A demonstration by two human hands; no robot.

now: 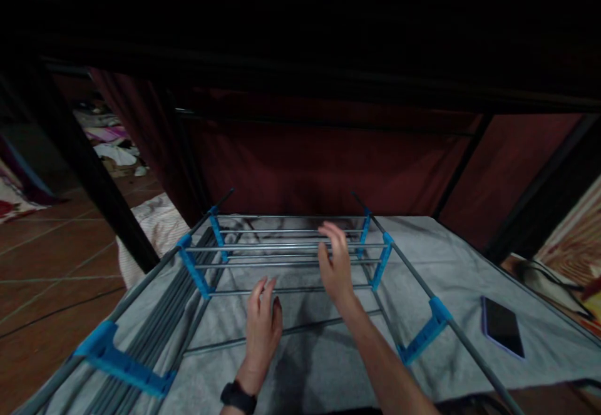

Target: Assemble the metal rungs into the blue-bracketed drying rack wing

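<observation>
A rack frame of grey metal tubes and blue plastic brackets lies on a grey cloth. Several thin cross tubes run between its two sides. My left hand, with a black watch on the wrist, is over the near middle of the frame, fingers apart and nothing in them. Farther forward, my right hand hovers at the cross tubes with fingers parted, holding nothing; whether it touches a tube I cannot tell. The nearest bracket on the left has no cross tube visible in it.
Several loose grey tubes lie bundled along the left side. A phone rests on the cloth at right. Dark posts and a dark red curtain enclose the space. Cables lie at far right; tiled floor is left.
</observation>
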